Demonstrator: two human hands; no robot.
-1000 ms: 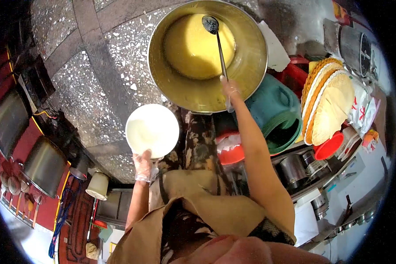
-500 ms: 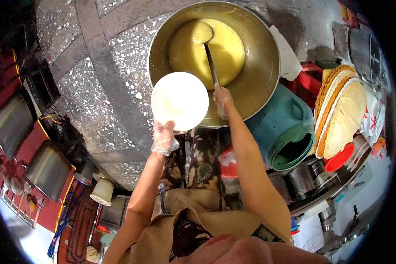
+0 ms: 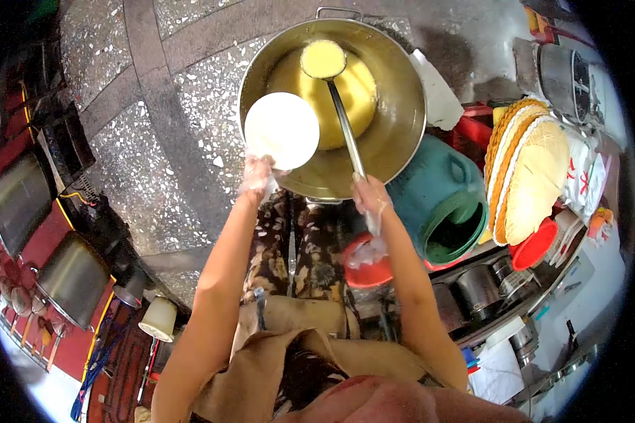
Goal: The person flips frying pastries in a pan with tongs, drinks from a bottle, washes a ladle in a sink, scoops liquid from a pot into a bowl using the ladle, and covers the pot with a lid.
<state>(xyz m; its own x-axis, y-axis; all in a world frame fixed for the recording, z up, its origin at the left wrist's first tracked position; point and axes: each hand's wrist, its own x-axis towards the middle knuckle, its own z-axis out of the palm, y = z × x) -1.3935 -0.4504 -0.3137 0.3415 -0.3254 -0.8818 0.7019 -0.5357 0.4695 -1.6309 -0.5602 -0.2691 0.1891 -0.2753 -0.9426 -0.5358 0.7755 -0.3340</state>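
A large metal pot [image 3: 395, 151] holds yellow liquid [image 3: 360, 106] at its bottom. My right hand [image 3: 370, 196], in a clear glove, grips the handle of a long metal ladle [image 3: 346, 130]. The ladle's bowl is full of yellow liquid and hangs over the far part of the pot. At the pot's left side, my left hand [image 3: 259, 176], also gloved, grips a white bowl [image 3: 282, 131] by its near rim. The bowl overlaps the pot's left rim in view, and its inside is too bright to make out any contents.
Right of the pot lies a green plastic container [image 3: 437, 201] with an open mouth. Beyond it are stacked round woven trays [image 3: 533, 169], a red basin [image 3: 534, 245] and metal pots [image 3: 478, 289]. A red bowl [image 3: 368, 271] sits near my legs. Large pans [image 3: 74, 278] stand at left.
My left hand has brought the white bowl up and over the pot's left edge. The ladle, dark and empty-looking before, is now full and raised, with its handle drawn nearer to me.
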